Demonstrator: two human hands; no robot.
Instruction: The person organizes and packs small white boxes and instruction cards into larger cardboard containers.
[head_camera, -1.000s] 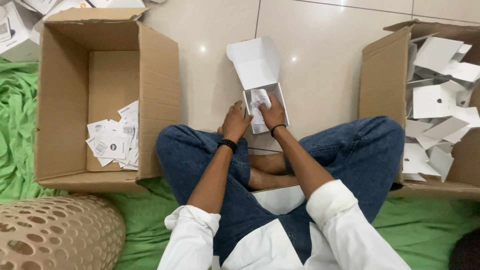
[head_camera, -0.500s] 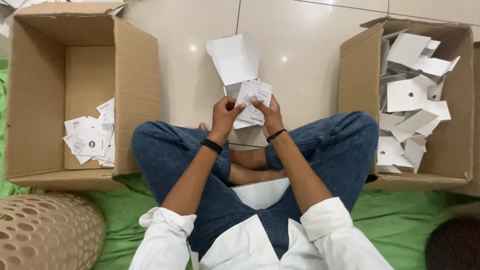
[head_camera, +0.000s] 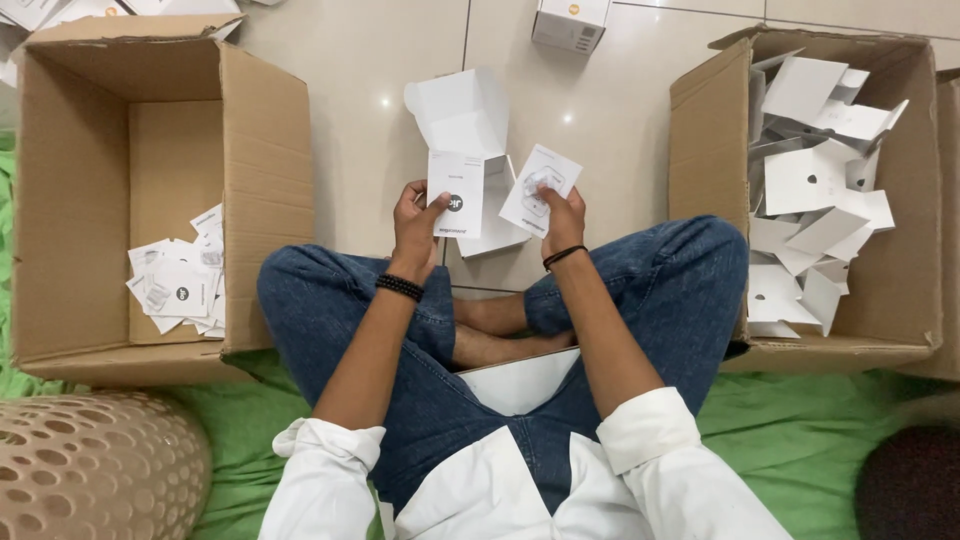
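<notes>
I sit cross-legged on a tiled floor. My left hand (head_camera: 414, 218) holds a small white booklet (head_camera: 455, 193) upright by its lower left edge. My right hand (head_camera: 563, 214) holds a white square card with a clear plastic packet (head_camera: 540, 189), tilted to the right. The two items are held side by side just above my knees. Behind them on the floor lies an open small white box (head_camera: 462, 118) with its lid flap raised, partly hidden by the booklet and the card.
A big cardboard box (head_camera: 262, 150) at the left holds several white booklets and packets (head_camera: 180, 285). Another cardboard box (head_camera: 708, 140) at the right is filled with white card inserts (head_camera: 812, 180). A closed small white box (head_camera: 570, 22) stands farther away. A perforated beige basket (head_camera: 95, 465) sits bottom left.
My hands lifted the papers out of the open white box, then split them: the booklet went to the left hand, the card with packet to the right.
</notes>
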